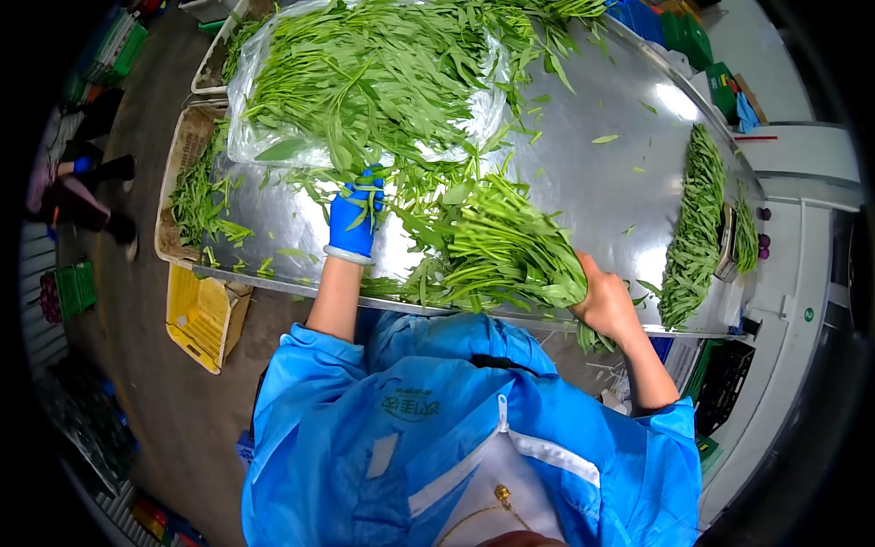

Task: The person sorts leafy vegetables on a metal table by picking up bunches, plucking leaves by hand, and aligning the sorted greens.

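Right hand (pixel 606 296) grips bunch (pixel 519 242) over table (pixel 583 128), fingers curled round leafy end; left hand (pixel 354 219), gloved, at edge of pile (pixel 365 82), cannot tell whether fingers pinch

The glove (pixel 346 233) is blue, the leafy bundle (pixel 524 251) green.

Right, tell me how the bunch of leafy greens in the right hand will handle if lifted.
The bunch of leafy greens will probably flop at its thin leaves, while the packed stems look stiffer. Loose stems may slip out, since no tie shows and only the right hand holds it.
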A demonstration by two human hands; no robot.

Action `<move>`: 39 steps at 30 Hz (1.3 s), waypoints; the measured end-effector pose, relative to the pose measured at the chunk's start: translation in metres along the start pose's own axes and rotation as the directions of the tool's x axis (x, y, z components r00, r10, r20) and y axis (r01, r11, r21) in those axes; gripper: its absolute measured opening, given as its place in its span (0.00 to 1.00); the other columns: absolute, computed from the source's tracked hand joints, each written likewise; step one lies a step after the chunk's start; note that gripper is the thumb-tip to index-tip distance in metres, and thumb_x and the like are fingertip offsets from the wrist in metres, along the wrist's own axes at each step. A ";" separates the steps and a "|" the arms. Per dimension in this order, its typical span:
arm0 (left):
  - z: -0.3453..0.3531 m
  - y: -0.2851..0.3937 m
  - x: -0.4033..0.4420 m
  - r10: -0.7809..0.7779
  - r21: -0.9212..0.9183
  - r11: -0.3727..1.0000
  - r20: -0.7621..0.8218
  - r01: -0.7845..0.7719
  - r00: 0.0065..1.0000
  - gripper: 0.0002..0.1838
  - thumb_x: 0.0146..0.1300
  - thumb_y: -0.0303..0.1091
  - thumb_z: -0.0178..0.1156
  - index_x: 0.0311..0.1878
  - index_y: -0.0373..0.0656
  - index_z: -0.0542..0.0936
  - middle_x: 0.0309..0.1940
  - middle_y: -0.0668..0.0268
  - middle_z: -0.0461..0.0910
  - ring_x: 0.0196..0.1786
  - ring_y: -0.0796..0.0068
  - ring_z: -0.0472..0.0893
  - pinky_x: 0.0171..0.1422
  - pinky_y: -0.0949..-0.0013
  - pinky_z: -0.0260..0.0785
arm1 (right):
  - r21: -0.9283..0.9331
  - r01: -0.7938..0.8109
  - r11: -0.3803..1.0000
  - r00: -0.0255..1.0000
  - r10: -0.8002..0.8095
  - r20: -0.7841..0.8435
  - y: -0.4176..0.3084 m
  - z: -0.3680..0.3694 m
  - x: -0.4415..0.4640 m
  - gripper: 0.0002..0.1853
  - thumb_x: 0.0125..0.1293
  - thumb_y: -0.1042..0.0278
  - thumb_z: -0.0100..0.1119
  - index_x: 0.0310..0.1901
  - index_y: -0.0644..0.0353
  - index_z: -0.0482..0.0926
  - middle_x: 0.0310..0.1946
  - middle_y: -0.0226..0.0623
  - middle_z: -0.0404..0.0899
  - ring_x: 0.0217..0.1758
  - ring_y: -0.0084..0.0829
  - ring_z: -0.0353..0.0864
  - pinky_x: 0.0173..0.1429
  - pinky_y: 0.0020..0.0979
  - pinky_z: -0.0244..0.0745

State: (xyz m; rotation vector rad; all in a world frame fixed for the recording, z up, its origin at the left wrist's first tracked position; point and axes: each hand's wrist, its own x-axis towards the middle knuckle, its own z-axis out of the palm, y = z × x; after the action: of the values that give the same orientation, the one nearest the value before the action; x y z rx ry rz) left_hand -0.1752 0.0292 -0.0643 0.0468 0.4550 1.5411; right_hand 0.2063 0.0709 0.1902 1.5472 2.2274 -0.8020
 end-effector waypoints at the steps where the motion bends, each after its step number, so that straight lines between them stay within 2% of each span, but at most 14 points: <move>1: 0.026 0.001 0.000 0.034 0.102 0.994 -0.053 -0.029 0.998 0.16 0.67 0.36 0.54 0.54 0.39 0.76 0.40 0.64 0.80 0.37 0.77 0.79 0.39 0.78 0.74 | -0.053 0.003 0.999 1.000 -0.002 0.007 -0.003 -0.001 -0.001 0.41 0.42 0.76 0.63 0.64 0.55 0.63 0.32 0.57 0.80 0.37 0.56 0.80 0.42 0.48 0.75; 4: 0.139 -0.028 -0.018 0.116 0.754 0.639 0.102 -0.153 0.988 0.16 0.60 0.28 0.63 0.53 0.41 0.77 0.52 0.60 0.78 0.48 0.66 0.79 0.55 0.69 0.72 | -0.159 0.104 0.982 0.995 -0.104 0.007 -0.013 0.004 0.000 0.42 0.41 0.77 0.63 0.65 0.54 0.63 0.31 0.55 0.80 0.35 0.55 0.80 0.40 0.48 0.75; 5: 0.157 -0.037 -0.014 0.142 0.815 0.111 0.553 -0.568 0.821 0.20 0.57 0.28 0.65 0.54 0.46 0.78 0.56 0.61 0.77 0.58 0.64 0.76 0.62 0.63 0.68 | -0.186 0.152 0.971 0.988 -0.155 0.000 -0.017 0.005 0.001 0.42 0.41 0.77 0.63 0.65 0.54 0.63 0.31 0.55 0.80 0.35 0.54 0.80 0.39 0.48 0.75; 8: 0.157 -0.071 -0.011 -0.312 0.690 -0.261 0.602 -0.675 0.735 0.22 0.57 0.29 0.62 0.57 0.52 0.78 0.47 0.60 0.79 0.49 0.56 0.78 0.55 0.58 0.70 | -0.238 0.263 0.935 0.961 -0.275 -0.016 -0.013 0.014 0.007 0.43 0.39 0.78 0.62 0.65 0.55 0.63 0.30 0.54 0.80 0.32 0.54 0.80 0.37 0.48 0.75; 10: 0.128 -0.063 -0.008 -0.224 0.583 -0.451 0.660 -0.677 0.717 0.17 0.60 0.28 0.58 0.53 0.52 0.80 0.43 0.59 0.80 0.44 0.56 0.79 0.49 0.58 0.72 | -0.213 0.266 0.940 0.961 -0.276 -0.016 -0.012 0.005 0.002 0.43 0.39 0.79 0.62 0.65 0.55 0.63 0.29 0.54 0.79 0.31 0.53 0.80 0.37 0.48 0.75; 15: 0.035 0.024 0.007 0.298 0.944 -0.249 0.286 -0.215 0.910 0.13 0.61 0.23 0.56 0.49 0.42 0.79 0.43 0.61 0.79 0.42 0.67 0.81 0.49 0.66 0.75 | -0.189 0.170 0.967 0.985 -0.173 0.003 0.000 -0.006 -0.018 0.44 0.38 0.78 0.62 0.65 0.53 0.65 0.30 0.51 0.80 0.32 0.52 0.80 0.35 0.46 0.74; 18: 0.099 -0.003 -0.012 -0.089 0.808 0.583 -0.032 0.078 0.996 0.31 0.58 0.24 0.60 0.67 0.42 0.66 0.52 0.62 0.77 0.55 0.70 0.76 0.61 0.68 0.69 | -0.140 0.281 0.949 0.956 -0.290 -0.044 -0.004 -0.003 -0.018 0.44 0.39 0.78 0.63 0.65 0.53 0.65 0.30 0.50 0.81 0.32 0.52 0.80 0.36 0.46 0.75; 22: 0.125 -0.056 -0.020 -0.511 0.745 0.648 0.273 0.157 0.815 0.35 0.56 0.32 0.62 0.69 0.41 0.64 0.55 0.61 0.75 0.63 0.70 0.69 0.68 0.66 0.60 | -0.025 0.299 0.954 0.954 -0.299 -0.001 -0.019 -0.003 -0.007 0.41 0.40 0.79 0.62 0.63 0.55 0.66 0.32 0.52 0.81 0.35 0.53 0.80 0.39 0.47 0.75; 28: 0.017 0.006 0.011 -0.274 0.365 0.905 0.108 0.219 0.956 0.21 0.61 0.29 0.57 0.57 0.34 0.74 0.49 0.64 0.80 0.49 0.75 0.79 0.54 0.71 0.72 | 0.134 0.116 0.984 0.992 -0.122 0.035 0.002 -0.015 -0.021 0.41 0.41 0.78 0.63 0.64 0.59 0.66 0.34 0.56 0.80 0.39 0.55 0.80 0.45 0.44 0.75; 31: 0.083 0.006 -0.015 -0.184 0.433 0.870 -0.160 0.237 0.970 0.22 0.61 0.28 0.56 0.59 0.37 0.73 0.47 0.65 0.79 0.48 0.76 0.79 0.53 0.71 0.73 | 0.208 0.085 0.974 0.995 -0.095 0.037 0.000 -0.013 -0.020 0.42 0.41 0.77 0.64 0.65 0.60 0.65 0.37 0.57 0.80 0.43 0.55 0.80 0.48 0.42 0.75; 33: 0.106 -0.032 -0.030 -0.384 0.562 0.796 0.185 0.223 0.905 0.28 0.60 0.26 0.58 0.65 0.43 0.70 0.67 0.60 0.65 0.64 0.68 0.70 0.66 0.66 0.66 | 0.249 0.088 0.964 0.993 -0.105 0.054 -0.007 -0.010 -0.014 0.42 0.41 0.77 0.65 0.65 0.60 0.65 0.40 0.57 0.80 0.45 0.55 0.80 0.50 0.42 0.75; 35: 0.131 -0.045 -0.046 -0.319 0.863 0.476 0.348 -0.168 0.882 0.28 0.58 0.23 0.58 0.65 0.40 0.70 0.63 0.58 0.69 0.65 0.67 0.70 0.67 0.66 0.64 | 0.283 0.125 0.951 0.988 -0.144 0.050 -0.008 -0.003 -0.004 0.42 0.41 0.77 0.65 0.64 0.61 0.65 0.42 0.57 0.80 0.48 0.55 0.79 0.52 0.40 0.75; 38: 0.063 -0.035 -0.012 -0.243 0.484 0.853 0.038 0.195 0.969 0.23 0.61 0.25 0.57 0.60 0.35 0.72 0.56 0.57 0.76 0.58 0.68 0.77 0.62 0.69 0.69 | 0.347 0.037 0.937 0.997 -0.058 0.050 0.006 -0.006 -0.014 0.41 0.41 0.78 0.65 0.64 0.62 0.66 0.44 0.56 0.80 0.51 0.52 0.80 0.55 0.39 0.74; 39: 0.050 -0.007 -0.015 -0.089 0.462 0.881 -0.053 0.103 0.995 0.22 0.61 0.26 0.57 0.60 0.35 0.73 0.54 0.58 0.78 0.55 0.69 0.78 0.61 0.69 0.70 | 0.394 0.101 0.914 0.995 -0.091 -0.044 0.012 -0.005 -0.019 0.41 0.41 0.80 0.64 0.63 0.62 0.66 0.43 0.53 0.81 0.51 0.49 0.81 0.55 0.38 0.73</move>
State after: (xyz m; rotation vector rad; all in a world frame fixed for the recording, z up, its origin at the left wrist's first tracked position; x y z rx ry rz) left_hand -0.1527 0.0274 -0.0170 0.3691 0.8343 1.3070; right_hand 0.2251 0.0628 0.2015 1.6294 2.2732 -1.3404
